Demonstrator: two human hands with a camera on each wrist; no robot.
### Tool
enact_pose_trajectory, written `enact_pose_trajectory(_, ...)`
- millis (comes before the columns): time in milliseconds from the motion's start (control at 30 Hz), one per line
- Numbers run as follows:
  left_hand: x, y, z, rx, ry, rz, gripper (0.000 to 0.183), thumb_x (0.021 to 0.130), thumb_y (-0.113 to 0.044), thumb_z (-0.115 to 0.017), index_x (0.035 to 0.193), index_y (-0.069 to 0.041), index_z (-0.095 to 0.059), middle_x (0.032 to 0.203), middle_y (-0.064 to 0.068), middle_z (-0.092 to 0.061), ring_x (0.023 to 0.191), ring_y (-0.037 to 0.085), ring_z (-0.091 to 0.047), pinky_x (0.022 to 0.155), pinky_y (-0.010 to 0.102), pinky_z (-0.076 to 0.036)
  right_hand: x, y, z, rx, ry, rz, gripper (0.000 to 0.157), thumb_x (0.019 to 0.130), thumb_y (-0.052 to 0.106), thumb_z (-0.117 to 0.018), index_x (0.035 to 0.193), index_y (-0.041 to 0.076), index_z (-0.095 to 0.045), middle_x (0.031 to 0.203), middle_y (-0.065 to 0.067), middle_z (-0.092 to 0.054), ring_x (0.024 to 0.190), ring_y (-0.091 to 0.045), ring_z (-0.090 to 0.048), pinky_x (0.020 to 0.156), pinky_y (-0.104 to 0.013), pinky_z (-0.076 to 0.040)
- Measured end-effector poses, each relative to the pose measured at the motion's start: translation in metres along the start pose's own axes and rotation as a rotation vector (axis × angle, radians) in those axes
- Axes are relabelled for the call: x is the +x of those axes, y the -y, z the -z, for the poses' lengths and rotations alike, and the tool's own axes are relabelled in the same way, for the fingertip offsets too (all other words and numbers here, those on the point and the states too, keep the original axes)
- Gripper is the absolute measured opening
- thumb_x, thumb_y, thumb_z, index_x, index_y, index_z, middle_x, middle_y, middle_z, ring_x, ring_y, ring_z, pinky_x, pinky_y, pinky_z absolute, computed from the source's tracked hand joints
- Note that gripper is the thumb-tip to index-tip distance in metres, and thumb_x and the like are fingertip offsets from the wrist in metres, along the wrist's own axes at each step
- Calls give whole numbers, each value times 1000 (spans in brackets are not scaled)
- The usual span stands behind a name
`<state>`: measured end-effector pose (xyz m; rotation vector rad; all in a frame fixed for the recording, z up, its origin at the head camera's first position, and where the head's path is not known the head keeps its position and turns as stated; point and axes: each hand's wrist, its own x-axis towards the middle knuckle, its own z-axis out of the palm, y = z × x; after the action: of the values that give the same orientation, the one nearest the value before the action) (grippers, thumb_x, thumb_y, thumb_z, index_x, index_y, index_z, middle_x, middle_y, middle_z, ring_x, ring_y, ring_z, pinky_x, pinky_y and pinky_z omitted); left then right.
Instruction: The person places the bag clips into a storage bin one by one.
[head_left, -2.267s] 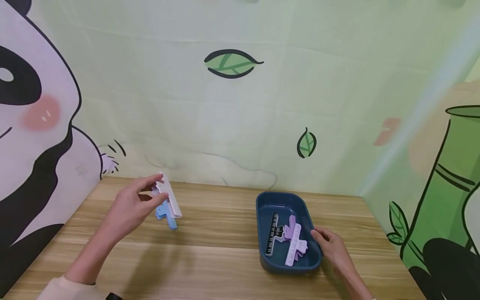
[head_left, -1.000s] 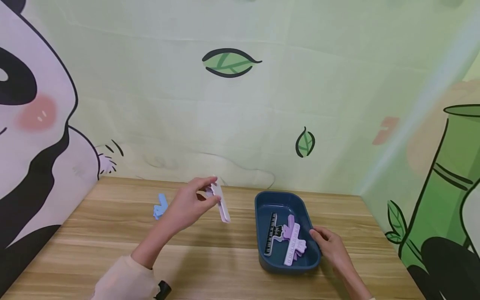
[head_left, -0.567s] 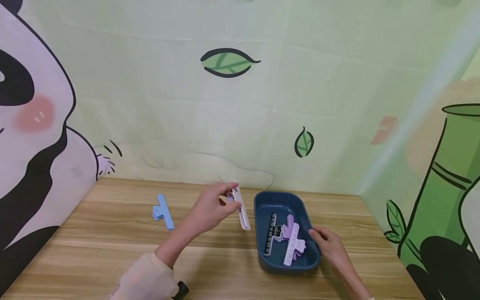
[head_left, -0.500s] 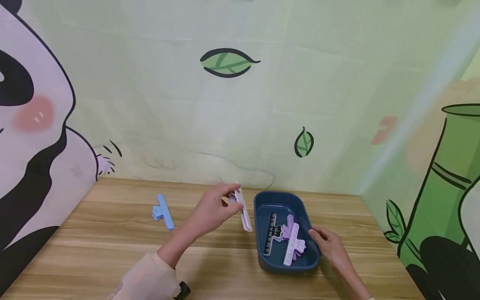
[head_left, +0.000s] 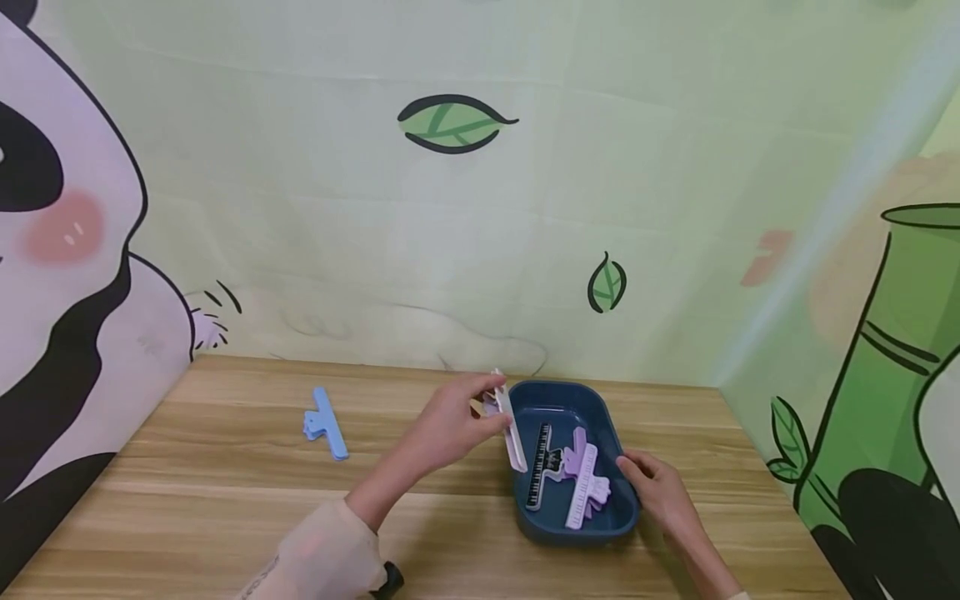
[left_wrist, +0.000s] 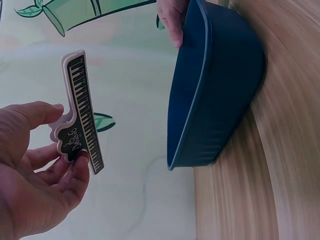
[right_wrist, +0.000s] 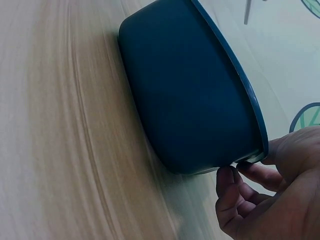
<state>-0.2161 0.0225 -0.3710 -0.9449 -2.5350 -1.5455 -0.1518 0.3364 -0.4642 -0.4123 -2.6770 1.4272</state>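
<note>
My left hand (head_left: 459, 421) pinches a white clip (head_left: 512, 437) between thumb and fingers, raised at the left rim of a dark blue bin (head_left: 536, 533). In the left wrist view this clip (left_wrist: 84, 107) shows a long bar printed with black-and-white piano keys. My right hand (head_left: 663, 492) grips the bin's right rim, thumb on top and fingers beneath, as the right wrist view also shows. Inside the bin lie a black piano-key clip (head_left: 538, 468), a pale lilac clip (head_left: 582, 487) and a purple clip (head_left: 579, 440) partly under it.
A light blue clip (head_left: 327, 425) lies on the wooden table (head_left: 225, 500) to the left. Behind the table stands a pale green backdrop (head_left: 337, 208) with a panda, leaves and bamboo printed on it.
My left hand has carried the white clip rightward from beside the light blue clip to the bin's left rim. The right hand keeps its grip on the bin.
</note>
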Motion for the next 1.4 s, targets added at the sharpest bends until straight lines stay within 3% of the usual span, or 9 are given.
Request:
enact_pose_trajectory(200, 4, 1, -9, 19, 24, 16, 49, 92, -10, -77, 136, 4, -63, 130, 18, -65, 100, 23, -63, 82, 33, -60, 0, 1, 0, 7, -5, 5, 42, 107, 20, -57, 136, -11, -59, 137, -30, -59, 130, -44, -54, 109, -56, -42)
enact_pose_trajectory(733, 12, 16, -33, 84, 91, 59, 50, 91, -12, -79, 136, 4, -63, 124, 17, -67, 103, 26, -62, 85, 36, -56, 2, 2, 0, -10, -6, 7, 42, 107, 23, -58, 136, -9, -61, 137, -29, -60, 129, -44, -54, 109, -57, -42)
enact_pose_trajectory(1000, 11, 25, -43, 117, 125, 101, 51, 92, -16, -80, 138, 1, -63, 130, 17, -65, 107, 26, -62, 93, 40, -56, 1, 1, 0, -13, -14, 8, 41, 107, 22, -59, 134, -9, -62, 133, -28, -63, 124, -41, -57, 105, -53, -45)
enact_pose_trajectory(1400, 12, 28, -54, 199, 150, 86, 53, 91, -18, -82, 137, 1, -63, 125, 16, -66, 108, 27, -62, 96, 41, -55, 1, -1, 0, -5, -12, -15, 42, 107, 23, -59, 135, -8, -62, 132, -27, -64, 121, -38, -59, 101, -50, -49)
